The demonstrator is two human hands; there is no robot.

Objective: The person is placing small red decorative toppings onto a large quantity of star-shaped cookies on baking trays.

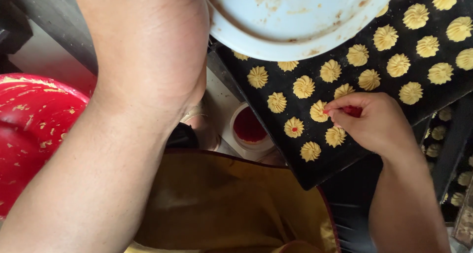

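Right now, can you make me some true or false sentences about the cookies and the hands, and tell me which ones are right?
1. The right hand pinches something small and red at a piped cookie. True.
2. Every cookie on the black tray has a red dot. False: only one cookie shows a red centre.
3. A small white cup with red filling sits beside the tray. True.
4. The cookies are chocolate brown. False: they are pale yellow.
5. The left hand rests on the red bowl. False: it is raised beside the white bowl.
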